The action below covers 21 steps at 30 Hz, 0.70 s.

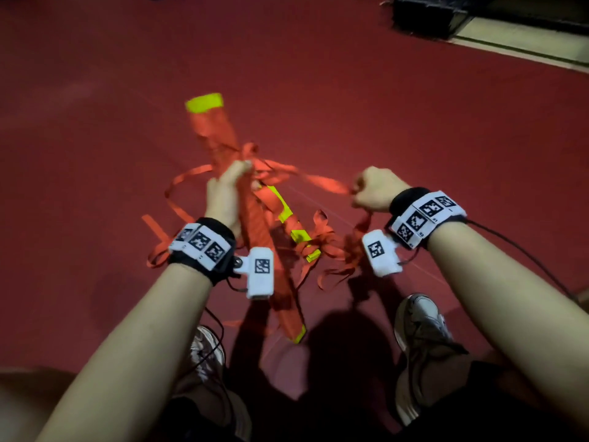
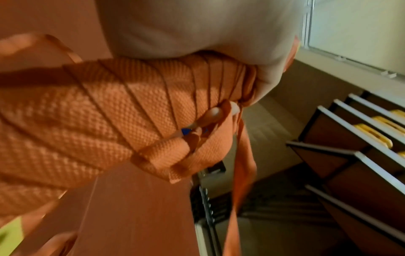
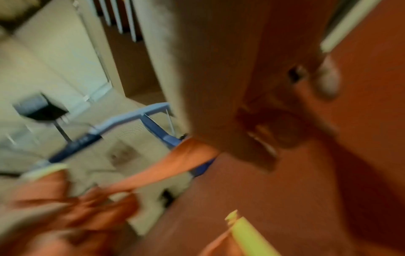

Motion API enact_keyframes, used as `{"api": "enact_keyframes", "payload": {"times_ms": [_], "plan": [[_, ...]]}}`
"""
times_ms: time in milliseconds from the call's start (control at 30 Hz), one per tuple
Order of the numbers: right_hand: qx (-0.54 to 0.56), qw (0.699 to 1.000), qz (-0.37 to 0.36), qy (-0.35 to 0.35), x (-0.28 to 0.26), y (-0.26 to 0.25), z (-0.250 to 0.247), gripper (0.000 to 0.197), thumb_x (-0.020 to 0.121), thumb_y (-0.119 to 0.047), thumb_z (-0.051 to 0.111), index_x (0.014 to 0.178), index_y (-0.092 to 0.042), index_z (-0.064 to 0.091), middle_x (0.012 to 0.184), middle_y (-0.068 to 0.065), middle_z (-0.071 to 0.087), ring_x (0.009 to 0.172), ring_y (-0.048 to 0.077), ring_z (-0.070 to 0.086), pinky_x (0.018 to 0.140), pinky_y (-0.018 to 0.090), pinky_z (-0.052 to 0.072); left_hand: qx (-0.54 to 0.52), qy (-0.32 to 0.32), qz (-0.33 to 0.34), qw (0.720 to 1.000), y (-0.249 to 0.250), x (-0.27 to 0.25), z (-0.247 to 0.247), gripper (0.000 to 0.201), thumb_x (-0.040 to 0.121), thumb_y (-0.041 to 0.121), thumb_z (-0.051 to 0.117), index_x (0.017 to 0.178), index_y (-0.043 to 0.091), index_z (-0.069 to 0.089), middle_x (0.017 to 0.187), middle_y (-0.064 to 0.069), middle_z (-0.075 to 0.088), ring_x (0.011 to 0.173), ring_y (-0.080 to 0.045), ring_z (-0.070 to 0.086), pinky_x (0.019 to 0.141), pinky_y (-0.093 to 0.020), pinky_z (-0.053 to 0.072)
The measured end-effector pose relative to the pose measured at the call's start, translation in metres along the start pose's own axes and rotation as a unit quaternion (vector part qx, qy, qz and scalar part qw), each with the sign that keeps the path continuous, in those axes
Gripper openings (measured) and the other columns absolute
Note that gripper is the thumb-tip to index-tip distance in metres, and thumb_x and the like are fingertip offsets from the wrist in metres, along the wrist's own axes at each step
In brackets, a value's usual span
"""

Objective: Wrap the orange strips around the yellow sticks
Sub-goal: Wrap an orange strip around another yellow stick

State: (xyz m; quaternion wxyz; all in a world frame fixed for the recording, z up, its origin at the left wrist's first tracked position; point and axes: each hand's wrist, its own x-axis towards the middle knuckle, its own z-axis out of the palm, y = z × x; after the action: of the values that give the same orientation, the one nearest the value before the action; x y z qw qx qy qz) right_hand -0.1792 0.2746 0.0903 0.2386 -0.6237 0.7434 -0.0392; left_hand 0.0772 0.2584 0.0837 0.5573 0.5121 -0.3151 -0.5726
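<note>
My left hand (image 1: 228, 189) grips a long yellow stick (image 1: 207, 103) that is wound almost end to end in orange strip; only its yellow tips show. In the left wrist view my fingers (image 2: 213, 112) press the wrapped stick (image 2: 114, 107) where a loose strip end (image 2: 242, 166) hangs off. My right hand (image 1: 371, 189) pinches an orange strip (image 1: 322, 183) pulled taut from the stick toward the right. A second yellow stick (image 1: 288, 218), partly wrapped, lies on the floor beneath, among loose orange strips (image 1: 322, 247). The right wrist view is blurred; it shows the orange strip (image 3: 175, 164) and a yellow stick end (image 3: 245, 230).
The floor (image 1: 414, 106) is red-brown. A dark box (image 1: 427, 14) stands at the back right beside a pale floor strip. My two shoes (image 1: 420, 327) are near the bottom. Cables run from both wrist bands. Shelves (image 2: 350, 138) show in the left wrist view.
</note>
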Motion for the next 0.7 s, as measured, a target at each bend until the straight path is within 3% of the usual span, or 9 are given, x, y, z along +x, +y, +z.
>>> {"api": "enact_keyframes", "payload": {"times_ms": [67,133,200,267,367,467,533,633,700], "plan": [[-0.077,0.982,0.155,0.071,0.006,0.035,-0.005,0.027,0.087,-0.030,0.063,0.107,-0.013,0.067,0.113,0.018,0.068,0.111,0.036,0.064,0.096,0.044,0.048,-0.046,0.022,0.014,0.999,0.013,0.010,-0.012,0.016,0.072,0.025,0.072,0.077,0.012,0.064,0.056,-0.006,0.054,0.047,-0.023,0.050,0.055,-0.030,0.047],[-0.008,0.969,0.218,0.120,0.011,0.056,-0.015,0.033,0.093,-0.030,0.059,0.113,-0.005,0.067,0.121,0.026,0.066,0.114,0.042,0.063,0.096,0.047,0.049,-0.057,0.027,0.032,0.998,0.019,0.014,-0.017,0.016,0.073,0.023,0.071,0.079,0.011,0.063,0.056,-0.006,0.054,0.046,-0.023,0.052,0.057,-0.034,0.047],[0.166,0.958,0.199,0.123,0.015,0.057,-0.021,0.035,0.097,-0.036,0.054,0.089,-0.006,0.070,0.108,0.025,0.072,0.097,0.038,0.070,0.086,0.043,0.056,-0.009,0.014,0.042,0.999,0.018,0.009,-0.013,0.014,0.076,0.022,0.071,0.079,0.010,0.064,0.055,-0.005,0.057,0.042,-0.020,0.050,0.055,-0.032,0.043],[0.395,0.902,0.154,0.082,0.013,0.034,-0.021,0.045,0.104,-0.036,0.044,0.075,-0.007,0.062,0.090,0.028,0.073,0.065,0.031,0.070,0.065,0.036,0.061,0.044,-0.019,0.042,0.998,0.009,-0.001,-0.002,0.012,0.078,0.022,0.070,0.073,0.012,0.067,0.056,-0.005,0.062,0.041,-0.016,0.049,0.050,-0.028,0.040],[0.537,0.838,0.073,-0.060,-0.002,-0.024,-0.021,0.050,0.108,-0.031,0.028,0.070,-0.007,0.049,0.058,0.023,0.062,0.033,0.020,0.052,0.035,0.016,0.039,0.103,-0.082,0.036,0.991,-0.011,-0.018,0.014,0.010,0.084,0.017,0.071,0.086,0.007,0.071,0.064,-0.004,0.071,0.044,-0.011,0.054,0.046,-0.020,0.042],[0.661,0.738,-0.025,-0.131,-0.019,-0.064,-0.018,0.036,0.100,-0.019,0.030,0.066,-0.010,0.039,0.054,0.014,0.045,0.035,0.015,0.035,0.036,0.017,0.021,0.126,-0.156,0.013,0.980,-0.024,-0.033,0.023,0.006,0.081,0.016,0.071,0.080,0.009,0.069,0.061,-0.004,0.063,0.048,-0.014,0.054,0.052,-0.023,0.045],[0.712,0.687,-0.057,-0.132,-0.023,-0.073,-0.011,0.024,0.089,-0.016,0.037,0.065,-0.011,0.039,0.053,0.009,0.042,0.040,0.014,0.028,0.041,0.022,0.018,0.099,-0.211,-0.010,0.972,-0.026,-0.041,0.027,0.008,0.082,0.014,0.067,0.076,0.010,0.065,0.060,-0.009,0.058,0.048,-0.018,0.052,0.051,-0.024,0.046],[0.752,0.641,-0.084,-0.128,-0.028,-0.069,-0.005,0.005,0.071,-0.014,0.041,0.069,-0.009,0.042,0.064,0.014,0.049,0.051,0.018,0.037,0.050,0.025,0.030,0.021,-0.224,-0.047,0.973,-0.021,-0.048,0.030,0.011,0.087,0.012,0.061,0.080,0.005,0.066,0.067,-0.013,0.066,0.050,-0.020,0.054,0.050,-0.028,0.051],[0.770,0.623,-0.072,-0.122,-0.025,-0.060,0.001,0.012,0.065,-0.008,0.039,0.074,-0.007,0.047,0.075,0.020,0.059,0.059,0.022,0.047,0.058,0.027,0.042,-0.022,-0.225,-0.065,0.972,-0.019,-0.047,0.030,0.013,0.091,0.012,0.056,0.084,0.005,0.065,0.071,-0.009,0.066,0.053,-0.022,0.058,0.051,-0.033,0.053]]}}
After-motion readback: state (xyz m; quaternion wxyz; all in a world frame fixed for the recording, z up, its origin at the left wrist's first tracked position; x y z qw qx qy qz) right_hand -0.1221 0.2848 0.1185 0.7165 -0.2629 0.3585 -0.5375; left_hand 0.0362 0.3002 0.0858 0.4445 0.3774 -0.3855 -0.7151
